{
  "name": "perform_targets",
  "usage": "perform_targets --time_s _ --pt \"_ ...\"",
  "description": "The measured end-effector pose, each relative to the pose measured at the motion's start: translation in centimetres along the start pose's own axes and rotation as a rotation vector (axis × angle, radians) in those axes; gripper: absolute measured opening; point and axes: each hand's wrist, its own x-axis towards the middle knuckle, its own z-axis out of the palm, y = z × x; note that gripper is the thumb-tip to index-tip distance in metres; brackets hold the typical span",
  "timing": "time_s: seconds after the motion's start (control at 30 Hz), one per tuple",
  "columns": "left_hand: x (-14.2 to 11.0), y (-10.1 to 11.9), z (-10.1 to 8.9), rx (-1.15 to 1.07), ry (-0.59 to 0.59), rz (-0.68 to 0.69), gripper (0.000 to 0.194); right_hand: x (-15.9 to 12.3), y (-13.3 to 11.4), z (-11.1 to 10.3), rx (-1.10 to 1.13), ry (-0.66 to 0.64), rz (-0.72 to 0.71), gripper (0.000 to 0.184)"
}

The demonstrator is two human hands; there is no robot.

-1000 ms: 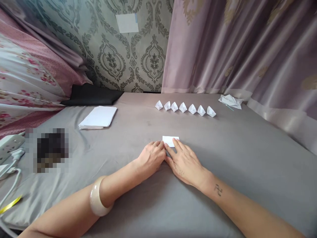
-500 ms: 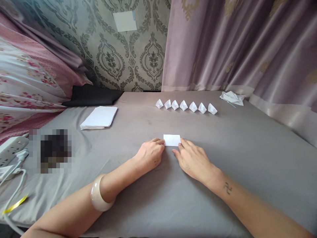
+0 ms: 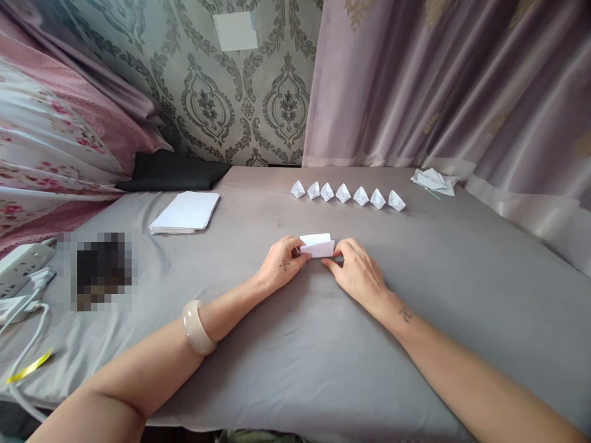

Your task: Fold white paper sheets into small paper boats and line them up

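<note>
A small folded sheet of white paper [image 3: 318, 248] stands slightly lifted between my hands, its two layers parting along the top. My left hand [image 3: 284, 261] pinches its left end between thumb and fingers. At the right end, my right hand [image 3: 357, 267] has its fingertips at the paper's edge, the thumb just below them. Beyond the hands, several folded white paper boats [image 3: 343, 193] sit in a row on the grey cloth [image 3: 258, 344].
A stack of white paper [image 3: 187, 211] lies at the left, near a black cloth [image 3: 173, 171]. A power strip [image 3: 23, 267] with cords and a blurred-out object [image 3: 104, 271] are at the far left. Crumpled white paper [image 3: 434, 181] lies at the back right.
The paper lay flat and closed before; now it is raised, with its layers spread apart. My left thumb and fingers have come round its left end.
</note>
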Motion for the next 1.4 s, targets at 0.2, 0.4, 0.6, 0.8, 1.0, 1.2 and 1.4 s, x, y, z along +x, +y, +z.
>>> perform_targets --time_s 0.2,0.4,0.6,0.8,1.0,1.2,1.4 --pt "0.0 -1.0 0.1 0.349 0.066 0.344 0.014 1.1 -1.3 -0.5 0.010 0.214 -0.345 0.029" --pt "-0.2 -0.7 -0.5 0.578 0.153 0.443 0.018 3.0 -1.7 -0.2 -0.042 0.130 -0.476 0.016" --pt "0.3 -1.4 -1.2 0.687 0.167 0.496 0.021 3.5 -0.6 1.5 -0.056 0.172 -0.603 0.024" --pt "0.0 -1.2 -1.1 0.743 -0.049 0.548 0.027 2.6 0.0 1.9 0.085 -0.062 -0.480 0.025" --pt "-1.0 -0.3 -1.0 0.582 -0.067 0.343 0.034 2.1 0.4 1.5 0.180 -0.204 -0.351 0.027" --pt "-1.2 -0.3 -0.6 0.342 -0.004 0.153 0.019 2.1 0.3 1.2 0.210 -0.219 -0.307 0.024" --pt "-1.0 -1.2 0.0 0.200 0.098 0.021 0.017 2.3 -0.1 1.0 0.293 -0.181 -0.125 0.023"
